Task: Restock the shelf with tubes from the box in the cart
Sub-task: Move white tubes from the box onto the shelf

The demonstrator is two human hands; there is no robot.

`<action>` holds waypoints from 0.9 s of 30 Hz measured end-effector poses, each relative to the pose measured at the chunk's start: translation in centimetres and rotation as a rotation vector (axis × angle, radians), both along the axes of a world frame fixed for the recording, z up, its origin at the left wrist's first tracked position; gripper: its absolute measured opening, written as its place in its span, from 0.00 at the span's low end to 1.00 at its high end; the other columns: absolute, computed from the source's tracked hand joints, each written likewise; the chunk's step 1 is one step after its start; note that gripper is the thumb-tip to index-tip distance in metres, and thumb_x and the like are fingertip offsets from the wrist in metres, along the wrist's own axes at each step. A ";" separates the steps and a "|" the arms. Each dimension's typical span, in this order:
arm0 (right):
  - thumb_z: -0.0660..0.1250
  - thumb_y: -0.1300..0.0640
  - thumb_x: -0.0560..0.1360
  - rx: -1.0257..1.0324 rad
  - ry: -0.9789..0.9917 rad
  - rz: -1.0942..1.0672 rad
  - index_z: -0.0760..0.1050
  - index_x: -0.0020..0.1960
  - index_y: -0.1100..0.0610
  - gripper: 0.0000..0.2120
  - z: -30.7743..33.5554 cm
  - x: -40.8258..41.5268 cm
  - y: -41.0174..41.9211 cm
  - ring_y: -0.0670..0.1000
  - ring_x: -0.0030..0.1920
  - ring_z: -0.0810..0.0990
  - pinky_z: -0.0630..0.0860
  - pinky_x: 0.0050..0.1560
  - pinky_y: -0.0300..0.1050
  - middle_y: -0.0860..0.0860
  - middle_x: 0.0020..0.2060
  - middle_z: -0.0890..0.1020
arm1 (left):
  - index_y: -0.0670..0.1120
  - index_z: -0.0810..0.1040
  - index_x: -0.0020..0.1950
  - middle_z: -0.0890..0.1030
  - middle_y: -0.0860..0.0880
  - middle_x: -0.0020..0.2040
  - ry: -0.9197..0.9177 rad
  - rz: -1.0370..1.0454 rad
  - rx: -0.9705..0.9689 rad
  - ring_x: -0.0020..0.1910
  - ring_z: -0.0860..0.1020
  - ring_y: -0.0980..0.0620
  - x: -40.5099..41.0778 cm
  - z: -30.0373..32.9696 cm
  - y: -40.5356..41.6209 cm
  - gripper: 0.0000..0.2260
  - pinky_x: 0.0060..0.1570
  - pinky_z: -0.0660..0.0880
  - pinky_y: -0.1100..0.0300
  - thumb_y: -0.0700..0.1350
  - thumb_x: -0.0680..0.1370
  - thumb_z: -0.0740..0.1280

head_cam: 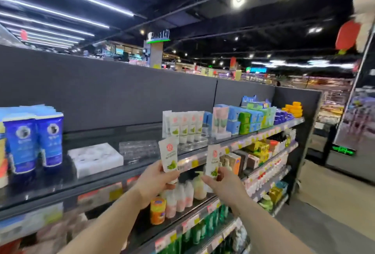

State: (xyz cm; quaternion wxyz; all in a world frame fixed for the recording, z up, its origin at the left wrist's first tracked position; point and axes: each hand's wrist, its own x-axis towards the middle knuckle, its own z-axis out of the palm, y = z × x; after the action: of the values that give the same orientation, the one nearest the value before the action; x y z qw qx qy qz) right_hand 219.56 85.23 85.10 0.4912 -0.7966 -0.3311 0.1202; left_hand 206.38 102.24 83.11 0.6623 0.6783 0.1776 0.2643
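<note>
My left hand [156,180] grips a white tube with a green leaf print [168,156], held upright just in front of the top shelf's edge [142,167]. My right hand [225,182] holds a second, matching white tube [212,161] upright, a little to the right and lower. A row of the same white tubes [185,127] stands on the top shelf behind both hands, with a clear plastic tray [139,148] to its left. The box and the cart are out of view.
Two blue tubes [33,142] stand at the shelf's left, beside a white holder with round holes [95,157]. Blue and green boxes [247,118] fill the shelf's right end. Bottles crowd the lower shelves [182,195]. An aisle floor [328,203] opens to the right.
</note>
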 end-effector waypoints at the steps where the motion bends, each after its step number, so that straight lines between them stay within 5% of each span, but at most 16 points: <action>1: 0.71 0.46 0.73 0.008 0.007 -0.014 0.75 0.56 0.50 0.14 0.4 1.7 1.2 0.41 0.43 0.78 0.74 0.37 0.36 0.42 0.45 0.80 | 0.51 0.78 0.55 0.84 0.50 0.51 0.003 -0.006 0.053 0.50 0.82 0.50 1.6 1.1 1.2 0.10 0.50 0.80 0.52 0.41 0.75 0.71; 5: 0.74 0.52 0.71 -0.027 0.012 -0.053 0.76 0.54 0.55 0.15 1.6 8.3 5.0 0.49 0.40 0.81 0.79 0.36 0.41 0.50 0.45 0.82 | 0.54 0.79 0.55 0.84 0.55 0.52 0.000 0.035 0.174 0.52 0.82 0.55 7.5 3.4 4.7 0.12 0.53 0.80 0.51 0.44 0.74 0.73; 9: 0.75 0.50 0.70 -0.104 -0.083 -0.094 0.75 0.46 0.51 0.11 2.9 14.3 8.0 0.49 0.38 0.83 0.81 0.47 0.51 0.49 0.40 0.83 | 0.56 0.80 0.49 0.84 0.58 0.49 0.033 0.145 0.321 0.51 0.81 0.58 11.9 3.7 6.5 0.08 0.54 0.77 0.57 0.46 0.73 0.74; 12: 0.74 0.52 0.71 -0.073 -0.113 -0.050 0.74 0.51 0.54 0.13 3.9 18.3 10.3 0.49 0.38 0.82 0.79 0.44 0.51 0.50 0.42 0.82 | 0.58 0.80 0.50 0.83 0.61 0.50 0.083 0.191 0.414 0.52 0.80 0.59 14.5 3.5 7.2 0.08 0.55 0.77 0.57 0.48 0.73 0.74; 18: 0.74 0.50 0.71 0.042 -0.285 0.063 0.68 0.51 0.52 0.17 5.4 24.9 15.4 0.45 0.40 0.76 0.68 0.36 0.39 0.43 0.41 0.77 | 0.61 0.77 0.48 0.78 0.68 0.49 0.173 0.328 0.542 0.50 0.76 0.66 17.8 3.4 7.0 0.08 0.45 0.70 0.70 0.50 0.74 0.72; 22: 0.75 0.49 0.71 0.048 -0.322 0.156 0.69 0.48 0.56 0.17 4.5 27.9 17.9 0.48 0.42 0.76 0.69 0.39 0.42 0.44 0.39 0.77 | 0.59 0.79 0.49 0.82 0.66 0.48 0.280 0.416 0.566 0.48 0.79 0.66 18.2 3.2 7.0 0.07 0.42 0.72 0.70 0.51 0.73 0.73; 27: 0.71 0.46 0.74 0.013 -0.387 0.273 0.69 0.55 0.54 0.17 3.2 29.7 19.1 0.44 0.41 0.74 0.64 0.34 0.30 0.45 0.42 0.75 | 0.62 0.79 0.53 0.78 0.73 0.51 0.321 0.445 0.569 0.52 0.77 0.71 18.4 3.2 6.5 0.10 0.46 0.72 0.71 0.50 0.73 0.73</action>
State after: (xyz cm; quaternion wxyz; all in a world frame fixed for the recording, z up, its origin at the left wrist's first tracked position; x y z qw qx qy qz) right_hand 249.30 104.29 88.35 0.4031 -0.7493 -0.5246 0.0283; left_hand 224.76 108.78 86.30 0.3380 0.8125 0.3412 0.3304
